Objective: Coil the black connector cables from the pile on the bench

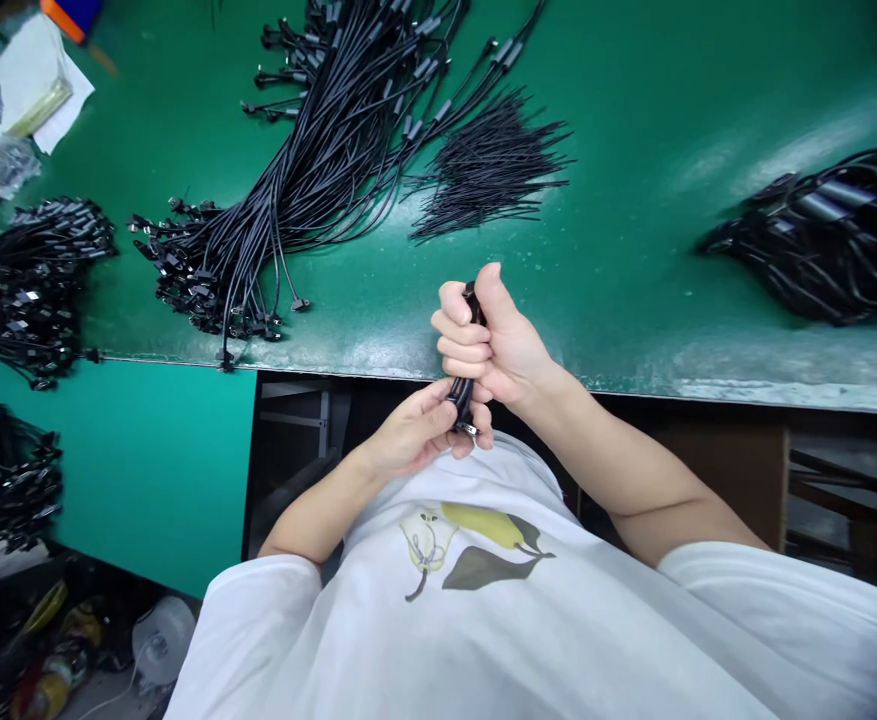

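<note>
A folded bundle of black cable is upright between my two hands, just off the table's front edge. My right hand wraps round its upper part in a fist, thumb raised beside the top. Lower down, my left hand grips the end where a small metal plug shows. Most of the bundle's middle is hidden by my fingers. Beyond my hands lies a pile of thin black ties. To its left spreads a large heap of loose black cables with small connectors.
Coiled cable bundles are stacked at the left, with more cables on a lower green surface. A bagged-looking dark cable bundle lies at the right of the green table. Papers sit at the far left.
</note>
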Tool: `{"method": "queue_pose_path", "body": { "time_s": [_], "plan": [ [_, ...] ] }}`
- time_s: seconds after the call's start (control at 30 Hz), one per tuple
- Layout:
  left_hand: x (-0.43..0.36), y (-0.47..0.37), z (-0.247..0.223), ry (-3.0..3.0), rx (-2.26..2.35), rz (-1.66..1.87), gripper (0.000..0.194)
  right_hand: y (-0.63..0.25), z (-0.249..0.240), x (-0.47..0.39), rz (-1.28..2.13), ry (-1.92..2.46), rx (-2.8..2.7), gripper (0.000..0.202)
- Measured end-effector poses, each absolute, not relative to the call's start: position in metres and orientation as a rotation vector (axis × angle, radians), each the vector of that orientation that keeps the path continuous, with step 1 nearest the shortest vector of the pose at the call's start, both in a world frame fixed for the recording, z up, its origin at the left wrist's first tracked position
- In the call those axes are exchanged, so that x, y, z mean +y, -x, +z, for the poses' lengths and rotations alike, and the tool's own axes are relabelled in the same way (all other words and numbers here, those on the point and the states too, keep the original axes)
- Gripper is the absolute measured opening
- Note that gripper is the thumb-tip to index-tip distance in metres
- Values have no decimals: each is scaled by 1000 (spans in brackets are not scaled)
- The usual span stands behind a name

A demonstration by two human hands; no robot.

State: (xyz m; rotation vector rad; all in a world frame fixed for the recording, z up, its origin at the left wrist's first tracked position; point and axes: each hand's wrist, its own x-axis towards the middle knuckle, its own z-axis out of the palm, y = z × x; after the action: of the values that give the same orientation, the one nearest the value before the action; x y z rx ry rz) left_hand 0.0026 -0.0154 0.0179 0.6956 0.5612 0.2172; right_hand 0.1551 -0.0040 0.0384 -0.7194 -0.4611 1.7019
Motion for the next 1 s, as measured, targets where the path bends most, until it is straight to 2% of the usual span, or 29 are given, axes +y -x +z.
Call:
{"method": "queue_pose_path", "body": {
  "time_s": [0.17, 0.4, 0.53, 0.67, 0.83, 1.0],
  "plan": [
    [-24, -7, 8, -861, 652, 391, 54, -155, 33, -1, 1654, 716, -482, 61],
    [-7, -1, 8, -1240, 641, 206, 50, -148, 36, -12, 1651, 842, -572, 52],
    [-5, -7, 4, -1158, 611, 272, 55, -140, 45, -13, 1475, 876, -551, 56],
    [-3, -10, 7, -912, 578, 385, 49, -141, 45, -8, 1268, 937, -682, 63],
    [7, -7, 10, -678, 542, 248, 40, -147, 35, -2, 1173, 1037, -869, 67],
    [19, -12, 7, -882, 534, 217, 52, -151, 26, 4, 1151, 1015, -826, 70]
  ]
}}
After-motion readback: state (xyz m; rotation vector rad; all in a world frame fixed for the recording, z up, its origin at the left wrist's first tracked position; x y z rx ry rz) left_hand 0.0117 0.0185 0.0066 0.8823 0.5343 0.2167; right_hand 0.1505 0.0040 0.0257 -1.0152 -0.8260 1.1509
